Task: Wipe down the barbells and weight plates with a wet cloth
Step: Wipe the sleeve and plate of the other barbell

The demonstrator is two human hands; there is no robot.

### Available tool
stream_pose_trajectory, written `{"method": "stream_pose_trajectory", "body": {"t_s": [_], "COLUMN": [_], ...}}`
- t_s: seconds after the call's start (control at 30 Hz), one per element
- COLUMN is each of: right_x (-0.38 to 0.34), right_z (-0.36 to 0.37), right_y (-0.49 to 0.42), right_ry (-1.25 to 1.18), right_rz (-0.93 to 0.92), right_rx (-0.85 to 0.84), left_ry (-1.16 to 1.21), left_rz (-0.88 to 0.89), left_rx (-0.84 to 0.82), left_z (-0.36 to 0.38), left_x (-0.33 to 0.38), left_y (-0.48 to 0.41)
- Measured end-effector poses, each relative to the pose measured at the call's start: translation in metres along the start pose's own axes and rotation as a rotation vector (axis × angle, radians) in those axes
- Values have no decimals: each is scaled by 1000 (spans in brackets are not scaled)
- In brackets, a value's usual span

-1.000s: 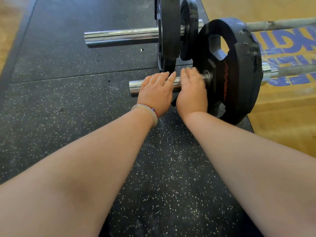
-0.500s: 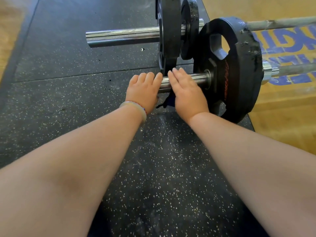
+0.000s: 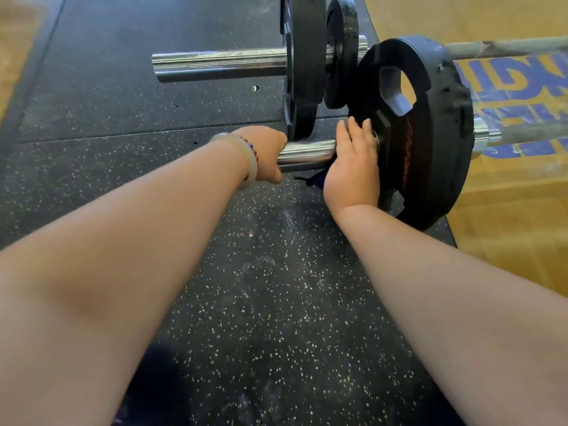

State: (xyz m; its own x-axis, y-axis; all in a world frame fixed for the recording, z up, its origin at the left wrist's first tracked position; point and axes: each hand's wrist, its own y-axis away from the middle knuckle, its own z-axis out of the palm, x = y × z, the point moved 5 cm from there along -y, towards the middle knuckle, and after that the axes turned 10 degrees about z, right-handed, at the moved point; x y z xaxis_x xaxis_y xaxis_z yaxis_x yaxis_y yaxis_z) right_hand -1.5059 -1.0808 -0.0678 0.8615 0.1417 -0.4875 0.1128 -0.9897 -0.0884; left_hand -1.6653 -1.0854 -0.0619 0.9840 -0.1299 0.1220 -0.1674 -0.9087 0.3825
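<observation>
The near barbell's chrome sleeve (image 3: 307, 150) sticks out left of a large black weight plate (image 3: 430, 133) with grip holes. My left hand (image 3: 264, 155) grips the sleeve's free end, a bracelet on its wrist. Against the plate's hub, my right hand (image 3: 353, 167) lies over the sleeve and holds a dark blue cloth (image 3: 316, 182), only a corner of which shows under the palm. Behind, a second barbell's sleeve (image 3: 215, 61) carries two black plates (image 3: 304, 66).
Both barbells rest on black speckled rubber matting (image 3: 246, 272). Wooden flooring (image 3: 507, 216) with blue lettering begins to the right of the near plate. The far plates stand close behind the near sleeve.
My right hand slid right along the sleeve, with the cloth, up to the plate. My left hand shifted and now wraps the sleeve's end, leaving bare chrome showing between the hands.
</observation>
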Motion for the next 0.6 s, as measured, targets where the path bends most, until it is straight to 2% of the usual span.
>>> {"method": "stream_pose_trajectory", "body": {"t_s": [0.1, 0.17, 0.33, 0.4, 0.5, 0.53, 0.6], "right_x": [-15, -9, 9, -5, -19, -17, -6], "right_z": [11, 14, 6, 10, 20, 20, 16], "right_y": [10, 16, 13, 16, 27, 27, 21], "right_ry": [21, 71, 11, 4, 36, 47, 31], "right_rz": [-297, -363, 48, -20, -374, -374, -181], "right_rx": [3, 29, 141, 118, 48, 60, 96], "left_ry": [111, 77, -320, -409, -410, -395, -358], "left_rz": [26, 48, 103, 54, -52, -70, -76], "left_rx": [-98, -25, 477, 614, 590, 550, 485], "left_z": [2, 5, 25, 34, 32, 28, 23], "left_x": [1, 7, 26, 31, 33, 34, 32], "left_y": [0, 5, 21, 26, 25, 23, 19]}}
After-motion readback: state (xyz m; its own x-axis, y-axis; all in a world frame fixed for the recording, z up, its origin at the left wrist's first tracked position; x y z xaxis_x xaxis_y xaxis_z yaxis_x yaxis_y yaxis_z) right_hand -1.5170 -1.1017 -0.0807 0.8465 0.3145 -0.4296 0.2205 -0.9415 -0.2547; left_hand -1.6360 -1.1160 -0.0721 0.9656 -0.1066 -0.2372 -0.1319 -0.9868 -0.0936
